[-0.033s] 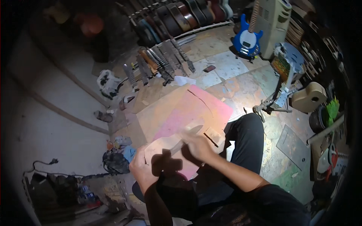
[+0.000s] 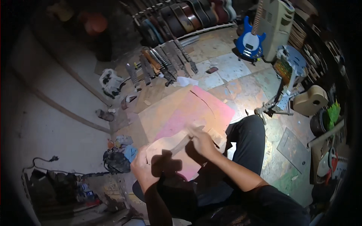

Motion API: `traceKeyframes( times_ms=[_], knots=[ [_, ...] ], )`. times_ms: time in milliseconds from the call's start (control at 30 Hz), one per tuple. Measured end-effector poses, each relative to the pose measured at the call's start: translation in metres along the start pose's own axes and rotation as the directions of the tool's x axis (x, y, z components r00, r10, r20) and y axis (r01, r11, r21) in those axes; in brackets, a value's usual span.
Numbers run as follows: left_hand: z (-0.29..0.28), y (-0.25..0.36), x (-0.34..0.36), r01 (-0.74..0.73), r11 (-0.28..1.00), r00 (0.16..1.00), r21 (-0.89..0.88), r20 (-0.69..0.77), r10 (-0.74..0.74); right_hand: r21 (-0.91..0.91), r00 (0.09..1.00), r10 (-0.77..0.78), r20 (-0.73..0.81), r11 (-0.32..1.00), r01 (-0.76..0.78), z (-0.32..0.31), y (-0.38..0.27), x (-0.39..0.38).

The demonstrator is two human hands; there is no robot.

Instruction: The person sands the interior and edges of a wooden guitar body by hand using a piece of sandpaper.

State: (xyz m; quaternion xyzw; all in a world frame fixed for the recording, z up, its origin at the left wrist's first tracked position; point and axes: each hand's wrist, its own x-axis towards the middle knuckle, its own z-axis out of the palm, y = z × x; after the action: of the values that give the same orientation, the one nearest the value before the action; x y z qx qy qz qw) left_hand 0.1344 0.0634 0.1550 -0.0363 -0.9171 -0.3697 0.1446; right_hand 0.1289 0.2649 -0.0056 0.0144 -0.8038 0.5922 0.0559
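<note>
A pale, thin wooden board (image 2: pixel 160 147) lies over my lap, with dark shadows across its near part. My left hand (image 2: pixel 140 164) grips its left edge, fingers closed around it. Over the board's right side my right hand (image 2: pixel 203 143) is curled, its fingertips smeared by motion. A flat grey strip-like tool (image 2: pixel 180 146) slants across the board into that hand; its exact kind is unclear. Beside the hand sits a small wooden block (image 2: pixel 217 135) with a dark notched strip (image 2: pixel 216 144), partly covered by the hand.
A pink and tan sheet (image 2: pixel 177 113) covers the floor ahead. Several files and rasps (image 2: pixel 162 62) lie beyond it. Guitars (image 2: pixel 188 17) stand racked at the back; a blue guitar (image 2: pixel 249 41) is at far right. A metal stand (image 2: pixel 275 107) and wooden guitar body (image 2: pixel 312 100) sit to the right.
My right hand has shifted slightly away and to the right, covering more of the dark notched strip. My left hand keeps its grip on the board. The whole view has shifted a little.
</note>
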Motion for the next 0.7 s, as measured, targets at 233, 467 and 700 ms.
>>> traceKeyframes(
  times_ms=[233, 467, 700],
  knots=[
    [-0.002, -0.019, 0.0, -0.061, 0.994, 0.995, 0.089, 0.086, 0.053, 0.231, 0.985, -0.093, 0.147, 0.971, 0.058, -0.004, -0.1, -0.014],
    [0.03, 0.012, 0.013, -0.114, 0.99, 0.993, 0.085, 0.051, 0.11, -0.305, 0.93, -0.314, 0.192, 0.882, 0.36, -0.04, -0.15, 0.016],
    [0.054, 0.06, 0.032, -0.148, 0.964, 0.952, 0.221, 0.297, 0.079, -0.567, 0.953, -0.286, 0.095, 0.771, 0.288, -0.08, -0.14, 0.013]
  ],
)
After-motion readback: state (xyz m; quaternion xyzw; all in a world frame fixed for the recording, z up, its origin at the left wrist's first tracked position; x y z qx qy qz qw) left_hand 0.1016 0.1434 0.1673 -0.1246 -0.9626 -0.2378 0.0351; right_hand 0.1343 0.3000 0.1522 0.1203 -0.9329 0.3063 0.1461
